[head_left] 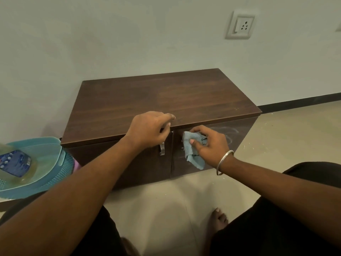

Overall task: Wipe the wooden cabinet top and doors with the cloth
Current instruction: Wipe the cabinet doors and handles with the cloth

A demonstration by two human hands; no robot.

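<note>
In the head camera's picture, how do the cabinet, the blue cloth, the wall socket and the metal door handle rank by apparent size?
1. Cabinet, largest by far.
2. Blue cloth and wall socket: look similar; the socket is farther away, so unranked.
3. Metal door handle, smallest, partly hidden by the left hand.

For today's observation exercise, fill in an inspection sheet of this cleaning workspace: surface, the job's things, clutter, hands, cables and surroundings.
Surface: dark wooden cabinet top bare, a few pale specks near its right edge.
Job's things: blue cloth bunched against the right door, which shows whitish smears; left door has a metal handle.
Clutter: blue plastic basket left of the cabinet, holding a bottle.
Hands: right hand grips the cloth; left hand rests on the top's front edge, fingers curled over it.
Cables: nothing seen.
Surroundings: pale wall, wall socket, dark skirting, tiled floor with white flecks.
</note>
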